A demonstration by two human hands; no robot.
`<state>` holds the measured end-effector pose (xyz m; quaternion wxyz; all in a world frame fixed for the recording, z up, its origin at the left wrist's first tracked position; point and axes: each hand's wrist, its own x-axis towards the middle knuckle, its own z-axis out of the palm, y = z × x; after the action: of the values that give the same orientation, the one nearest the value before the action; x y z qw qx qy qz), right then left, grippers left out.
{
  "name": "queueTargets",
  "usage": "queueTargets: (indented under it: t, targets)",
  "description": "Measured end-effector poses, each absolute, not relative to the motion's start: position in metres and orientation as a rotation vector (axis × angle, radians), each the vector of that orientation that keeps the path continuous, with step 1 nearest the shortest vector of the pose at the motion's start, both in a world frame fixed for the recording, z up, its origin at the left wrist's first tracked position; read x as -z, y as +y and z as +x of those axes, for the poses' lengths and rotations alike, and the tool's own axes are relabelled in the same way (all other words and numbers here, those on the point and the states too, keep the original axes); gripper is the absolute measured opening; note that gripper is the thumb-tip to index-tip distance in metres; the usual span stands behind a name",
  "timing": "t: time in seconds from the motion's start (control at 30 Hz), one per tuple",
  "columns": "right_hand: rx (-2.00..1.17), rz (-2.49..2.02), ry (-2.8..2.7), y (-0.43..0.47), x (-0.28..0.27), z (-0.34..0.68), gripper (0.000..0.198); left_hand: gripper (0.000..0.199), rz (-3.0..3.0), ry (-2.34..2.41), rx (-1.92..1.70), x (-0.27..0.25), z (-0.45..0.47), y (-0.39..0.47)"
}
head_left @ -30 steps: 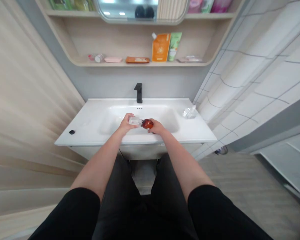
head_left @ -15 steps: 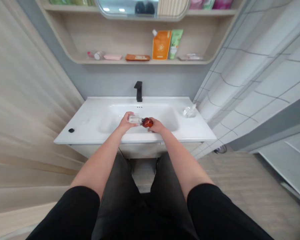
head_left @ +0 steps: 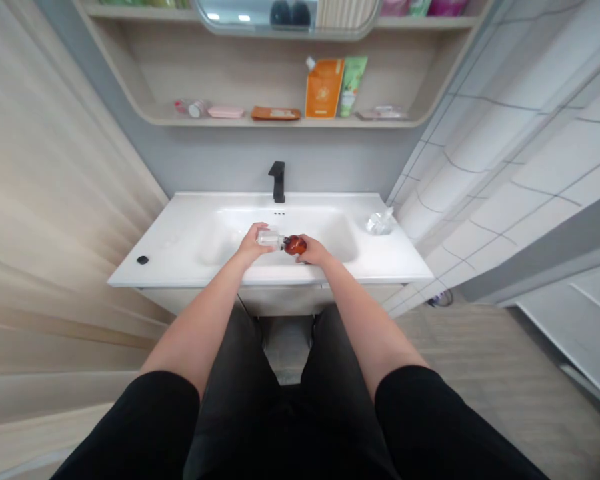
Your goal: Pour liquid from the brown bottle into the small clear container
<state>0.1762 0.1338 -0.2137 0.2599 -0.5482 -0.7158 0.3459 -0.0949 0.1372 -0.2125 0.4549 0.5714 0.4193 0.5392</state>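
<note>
Over the near part of the white sink basin (head_left: 330, 230), my left hand (head_left: 251, 248) is closed around a clear bottle (head_left: 268, 239) lying sideways. My right hand (head_left: 315, 252) grips a reddish-brown bottle (head_left: 295, 245), also tilted on its side. The mouths of the two bottles meet between my hands, at a small dark part. Whether liquid passes between them is too small to tell. A small black cap-like piece (head_left: 143, 260) lies on the counter at the far left.
A black faucet (head_left: 279, 181) stands behind the basin. Crumpled clear plastic (head_left: 379, 223) lies on the counter's right. Above, a wall shelf (head_left: 205, 123) holds an orange pouch (head_left: 324, 88), a green tube (head_left: 352, 87) and a brown packet (head_left: 275, 114). A curtain (head_left: 55, 173) hangs at left.
Both hands and the two bottles stay in nearly the same place. Only a very slight shift of the whole view shows.
</note>
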Motion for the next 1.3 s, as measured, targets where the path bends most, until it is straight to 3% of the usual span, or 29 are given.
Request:
queueTargets:
  t: [1.3]
  targets:
    - [-0.897,-1.470,-1.947,0.1342,0.2164,0.1789,0.087,0.092,1.636,1.121,-1.254,0.2042,-0.0985,0.1387]
